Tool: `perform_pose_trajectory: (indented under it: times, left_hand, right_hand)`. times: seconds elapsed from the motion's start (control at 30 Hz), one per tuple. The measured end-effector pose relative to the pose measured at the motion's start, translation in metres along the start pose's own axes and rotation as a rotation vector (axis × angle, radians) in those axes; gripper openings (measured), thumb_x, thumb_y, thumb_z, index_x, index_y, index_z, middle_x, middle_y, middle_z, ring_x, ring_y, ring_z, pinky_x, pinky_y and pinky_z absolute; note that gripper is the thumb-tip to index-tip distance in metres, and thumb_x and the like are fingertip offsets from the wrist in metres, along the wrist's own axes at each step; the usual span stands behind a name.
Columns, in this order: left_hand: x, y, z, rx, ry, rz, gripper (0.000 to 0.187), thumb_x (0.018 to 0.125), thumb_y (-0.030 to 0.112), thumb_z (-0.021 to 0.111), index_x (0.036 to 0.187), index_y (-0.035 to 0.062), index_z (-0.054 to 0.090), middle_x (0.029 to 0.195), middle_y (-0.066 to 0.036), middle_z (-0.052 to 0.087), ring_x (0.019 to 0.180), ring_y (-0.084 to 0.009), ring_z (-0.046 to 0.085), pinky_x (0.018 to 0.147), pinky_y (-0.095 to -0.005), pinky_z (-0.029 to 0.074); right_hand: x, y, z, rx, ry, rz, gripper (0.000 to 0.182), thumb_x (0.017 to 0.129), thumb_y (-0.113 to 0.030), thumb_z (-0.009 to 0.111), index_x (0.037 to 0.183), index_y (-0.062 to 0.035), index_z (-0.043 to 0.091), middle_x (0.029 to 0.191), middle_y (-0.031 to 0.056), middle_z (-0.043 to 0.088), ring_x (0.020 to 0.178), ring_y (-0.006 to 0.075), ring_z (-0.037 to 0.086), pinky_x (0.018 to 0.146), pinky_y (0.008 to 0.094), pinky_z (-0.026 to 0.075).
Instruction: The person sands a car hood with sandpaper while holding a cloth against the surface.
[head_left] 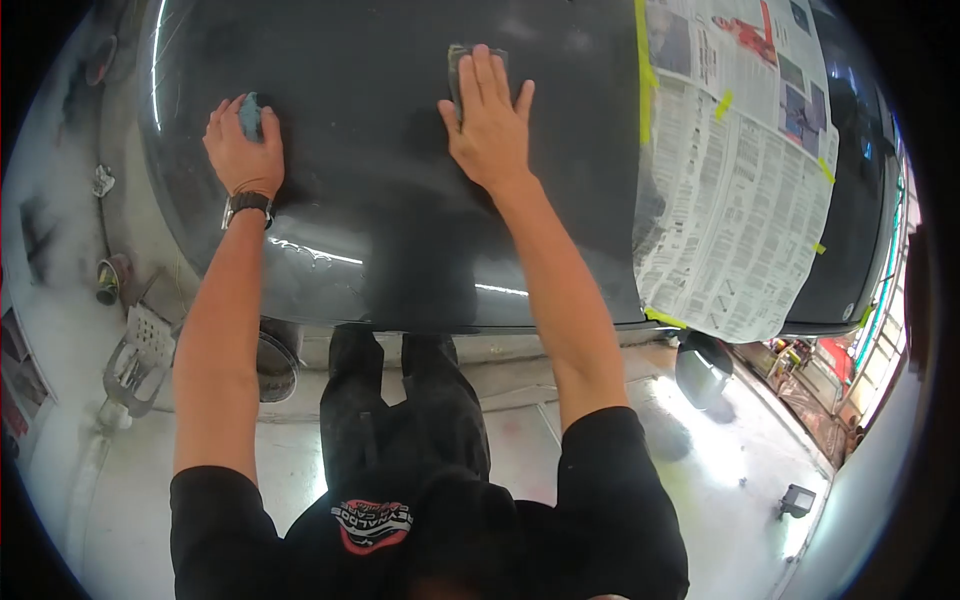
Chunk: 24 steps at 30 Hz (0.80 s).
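Observation:
My left hand [245, 155], with a dark watch [247, 203] on its wrist, rests on the dark grey car hood [350, 150]. Its fingers curl round a blue-grey sponge [250, 117]. Farther right, my right hand [490, 130] lies flat on a piece of dark sandpaper [456, 70] with a yellowish edge. The middle fingers press the sheet against the panel, while thumb and little finger spread to either side. Most of the sheet is hidden beneath the hand. Wet-looking bright streaks show near the hood's close edge.
Newspaper [735, 200] fixed with yellow-green tape [644, 90] covers the area right of the hood. Below it sticks out a side mirror [704, 370]. A bucket [275, 368] and a grey plastic chair [140, 350] stand at left; a floor lamp [796, 501] is at lower right.

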<state>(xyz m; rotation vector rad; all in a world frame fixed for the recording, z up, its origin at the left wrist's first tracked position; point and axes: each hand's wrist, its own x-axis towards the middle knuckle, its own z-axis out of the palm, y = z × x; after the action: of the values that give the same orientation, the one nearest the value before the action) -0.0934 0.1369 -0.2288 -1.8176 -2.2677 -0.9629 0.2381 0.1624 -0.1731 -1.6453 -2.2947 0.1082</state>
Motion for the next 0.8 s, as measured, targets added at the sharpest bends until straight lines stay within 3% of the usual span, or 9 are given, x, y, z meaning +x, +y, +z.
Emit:
perform_pose_trajectory:
  times: [0.1,0.2,0.3,0.37,0.43,0.5,0.6,0.7,0.8]
  left_hand:
    - [0.000,0.002,0.002,0.005,-0.011,0.003,0.043,0.098,0.034,0.072,0.131,0.0060,0.069,0.138,-0.021,0.067,0.134,-0.0401,0.058,0.114,-0.0521,0.043]
    - [0.005,-0.002,0.003,0.010,0.016,0.023,0.043,0.098,0.034,0.072,0.130,0.0061,0.069,0.137,-0.020,0.067,0.133,-0.0402,0.058,0.113,-0.0519,0.043]
    - [0.001,-0.005,0.002,0.008,0.025,0.028,0.043,0.097,0.035,0.073,0.129,0.0059,0.069,0.135,-0.020,0.068,0.131,-0.0405,0.059,0.112,-0.0524,0.044]
    - [0.002,-0.003,0.005,0.010,0.016,0.021,0.044,0.097,0.035,0.073,0.130,0.0059,0.069,0.135,-0.020,0.068,0.131,-0.0406,0.059,0.112,-0.0528,0.044]
    - [0.003,-0.003,0.005,0.006,0.008,0.024,0.044,0.096,0.035,0.073,0.129,0.0053,0.069,0.136,-0.021,0.067,0.131,-0.0408,0.059,0.112,-0.0535,0.044]
    - [0.003,-0.001,0.007,0.003,0.014,0.005,0.045,0.095,0.034,0.072,0.129,0.0048,0.068,0.136,-0.021,0.067,0.131,-0.0410,0.059,0.112,-0.0537,0.044]
    - [0.004,-0.002,0.006,0.008,-0.007,-0.005,0.046,0.095,0.034,0.072,0.130,0.0041,0.067,0.135,-0.021,0.067,0.130,-0.0414,0.058,0.113,-0.0537,0.044]
    - [0.000,-0.002,0.000,0.007,-0.014,0.005,0.046,0.096,0.034,0.071,0.131,0.0035,0.067,0.133,-0.021,0.068,0.130,-0.0419,0.059,0.112,-0.0540,0.043]
    - [0.001,0.001,0.005,-0.012,-0.015,0.028,0.046,0.096,0.033,0.071,0.130,0.0031,0.067,0.133,-0.021,0.068,0.129,-0.0421,0.059,0.112,-0.0542,0.044]
  right_hand:
    - [-0.042,0.018,-0.032,0.057,-0.141,-0.053,0.063,0.107,-0.036,0.061,0.160,-0.0056,0.046,0.171,0.0135,0.040,0.158,0.0328,0.037,0.123,0.0687,0.027]
    - [-0.153,0.039,-0.081,-0.100,-0.335,0.067,0.066,0.104,-0.034,0.064,0.159,-0.0043,0.046,0.171,0.0157,0.041,0.159,0.0362,0.036,0.124,0.0663,0.027]
    - [-0.194,0.022,-0.081,-0.087,-0.256,0.208,0.069,0.101,-0.033,0.066,0.158,-0.0012,0.046,0.169,0.0223,0.041,0.157,0.0425,0.038,0.125,0.0652,0.027]
    - [-0.152,-0.022,-0.052,0.090,-0.086,0.228,0.070,0.100,-0.035,0.066,0.157,0.0011,0.046,0.166,0.0279,0.042,0.154,0.0464,0.040,0.125,0.0661,0.027]
    - [-0.108,-0.075,-0.016,0.184,-0.079,0.118,0.071,0.099,-0.035,0.067,0.157,0.0008,0.047,0.164,0.0288,0.043,0.152,0.0459,0.042,0.124,0.0660,0.027]
    - [-0.087,-0.113,0.023,0.320,-0.022,0.033,0.069,0.099,-0.036,0.068,0.155,0.0002,0.049,0.166,0.0248,0.043,0.152,0.0424,0.042,0.123,0.0656,0.029]
    - [-0.115,-0.058,-0.044,0.151,-0.219,0.029,0.068,0.100,-0.037,0.066,0.155,-0.0010,0.050,0.167,0.0199,0.044,0.151,0.0390,0.045,0.119,0.0686,0.031]
    - [-0.202,0.021,-0.074,-0.120,-0.167,0.294,0.066,0.104,-0.037,0.062,0.158,-0.0015,0.048,0.171,0.0171,0.040,0.160,0.0361,0.034,0.119,0.0738,0.024]
    - [-0.181,-0.014,-0.051,-0.130,-0.043,0.514,0.069,0.106,-0.040,0.059,0.159,0.0024,0.046,0.171,0.0205,0.038,0.160,0.0378,0.033,0.121,0.0733,0.021]
